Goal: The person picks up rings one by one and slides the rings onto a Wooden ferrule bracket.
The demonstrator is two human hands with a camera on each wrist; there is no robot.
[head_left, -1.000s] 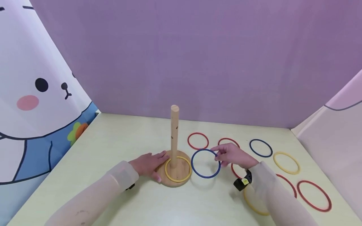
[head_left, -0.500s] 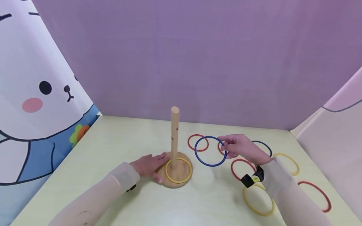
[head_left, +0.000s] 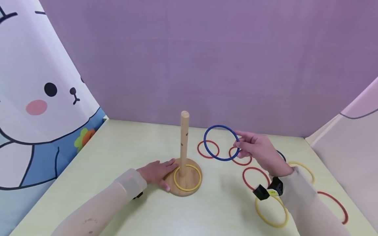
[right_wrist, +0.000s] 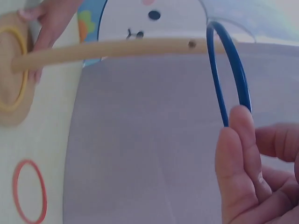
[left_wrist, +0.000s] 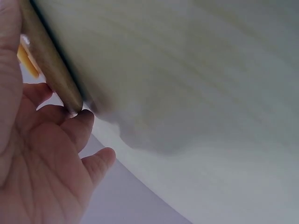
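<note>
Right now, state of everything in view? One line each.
Held blue ring: raised, not around post
Right fingers: pinching that ring
Left fingers: resting on base
Post: upright
Base: flat on table
Base's yellow ring: around post, lying
Other yellow rings: on table
Red rings: on table
Other blue ring: mostly hidden
</note>
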